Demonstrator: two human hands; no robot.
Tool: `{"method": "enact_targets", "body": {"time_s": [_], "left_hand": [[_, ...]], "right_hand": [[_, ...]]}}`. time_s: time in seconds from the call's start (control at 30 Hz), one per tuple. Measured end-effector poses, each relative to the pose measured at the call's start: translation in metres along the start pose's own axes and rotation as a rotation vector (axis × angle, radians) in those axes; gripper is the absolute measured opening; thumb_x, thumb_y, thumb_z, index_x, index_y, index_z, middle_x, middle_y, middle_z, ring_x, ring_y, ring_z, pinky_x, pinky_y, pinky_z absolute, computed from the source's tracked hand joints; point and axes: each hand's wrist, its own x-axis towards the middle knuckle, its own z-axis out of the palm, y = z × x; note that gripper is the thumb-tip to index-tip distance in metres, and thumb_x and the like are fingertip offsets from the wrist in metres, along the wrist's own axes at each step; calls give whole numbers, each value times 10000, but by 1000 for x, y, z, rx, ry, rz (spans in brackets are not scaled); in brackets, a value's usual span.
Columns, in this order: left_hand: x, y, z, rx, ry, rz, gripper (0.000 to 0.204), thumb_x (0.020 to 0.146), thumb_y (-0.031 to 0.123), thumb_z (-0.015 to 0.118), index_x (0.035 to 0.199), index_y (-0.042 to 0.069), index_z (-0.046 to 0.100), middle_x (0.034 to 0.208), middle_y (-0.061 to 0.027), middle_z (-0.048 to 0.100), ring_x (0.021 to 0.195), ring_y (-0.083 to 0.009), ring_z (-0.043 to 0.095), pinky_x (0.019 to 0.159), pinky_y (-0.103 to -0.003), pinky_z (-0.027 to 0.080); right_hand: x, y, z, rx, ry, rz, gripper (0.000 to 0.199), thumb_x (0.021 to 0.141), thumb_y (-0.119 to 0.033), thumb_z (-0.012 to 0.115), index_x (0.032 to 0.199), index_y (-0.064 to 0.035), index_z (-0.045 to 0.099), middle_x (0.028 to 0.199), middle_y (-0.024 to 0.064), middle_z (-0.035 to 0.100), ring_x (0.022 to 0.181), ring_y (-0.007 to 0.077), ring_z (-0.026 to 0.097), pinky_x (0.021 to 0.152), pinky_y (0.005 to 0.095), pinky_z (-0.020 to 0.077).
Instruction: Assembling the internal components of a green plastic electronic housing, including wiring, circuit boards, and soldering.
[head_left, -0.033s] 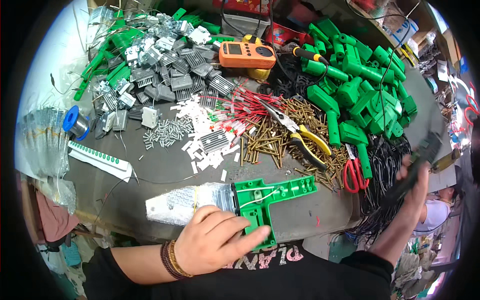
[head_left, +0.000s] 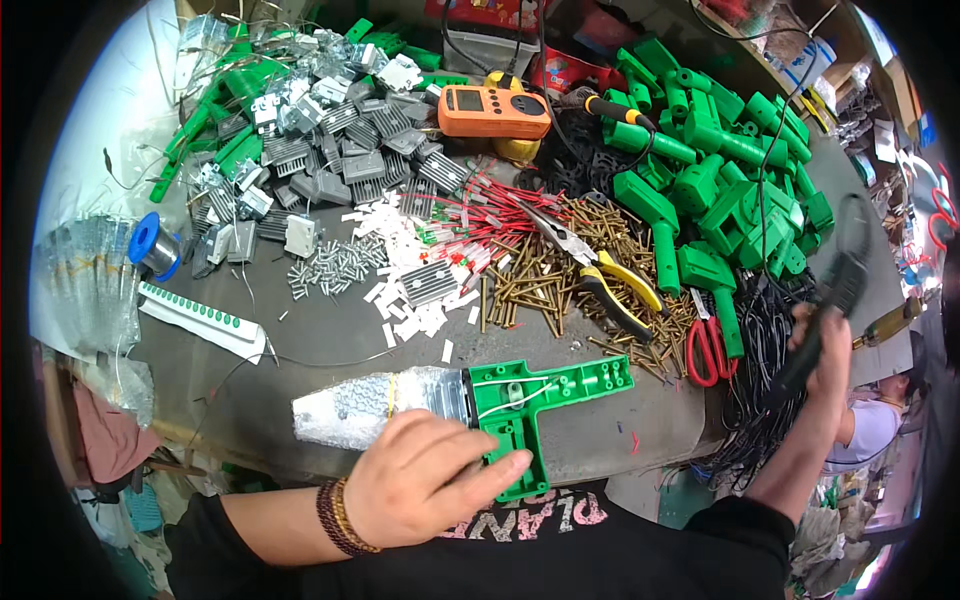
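Note:
A green plastic housing half [head_left: 519, 400] lies with its hollow side up near the table's front edge, white wires inside it. Joined to its left side is a bubble-wrapped part [head_left: 350, 404] with a yellow band. My left hand [head_left: 425, 480] is over the joint, fingers bent on the housing and thumb stretched across its lower section; the undersides of the fingers are hidden. Off to the right, my right hand [head_left: 822, 350] is closed around a long black tool [head_left: 835, 295], held tilted above the black cables; its exact kind is not clear.
Pliers [head_left: 612, 275] lie on brass screws [head_left: 520, 285], with red scissors [head_left: 708, 350] to their right. Green housings [head_left: 725, 170] are heaped at the back right, grey heat sinks [head_left: 365, 135] at the back left. An orange meter [head_left: 490, 110] stands between. A solder spool [head_left: 155, 246] sits left.
My right hand has swung the black tool slightly, so that it stands more upright. My left hand has drawn a little to the left along the green housing.

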Motion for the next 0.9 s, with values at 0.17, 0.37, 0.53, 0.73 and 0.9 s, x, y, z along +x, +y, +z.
{"method": "enact_targets", "body": {"time_s": [0.17,0.37,0.53,0.73,0.9], "left_hand": [[24,-15,-16,217,-152,-298,689,680,215,835,1291,57,558,1142,-140,627,1009,-323,610,902,-457,446],[29,-18,-35,-48,-298,-268,614,716,342,819,1201,45,585,1226,-164,584,1124,-363,554,964,-474,423],[49,-8,-4,200,-476,-271,338,749,366,784,830,63,659,1142,-106,613,1088,-293,578,862,-408,497],[37,-24,3,-119,-259,-231,259,828,317,742,779,70,681,1125,-124,645,1027,-322,614,859,-418,512],[32,-34,10,-220,-189,-289,228,797,252,744,764,66,615,1110,-143,663,977,-320,642,826,-403,533]], "right_hand": [[20,55,50,-1121,349,-621,537,938,-200,680,1401,-14,482,1332,165,574,1229,301,557,1058,374,413],[-6,8,237,-741,-587,-986,182,802,-77,722,984,-79,711,1078,84,689,1017,295,642,885,423,503],[26,28,330,-877,-748,-1112,114,816,-145,709,912,-84,713,898,79,631,915,287,652,782,422,525],[39,23,354,-1000,-974,-966,154,818,-166,724,949,-88,704,983,68,623,949,282,649,820,412,530],[48,27,348,-683,-1008,-775,178,812,-121,734,963,-53,666,1005,98,614,990,311,621,842,414,515]]}}
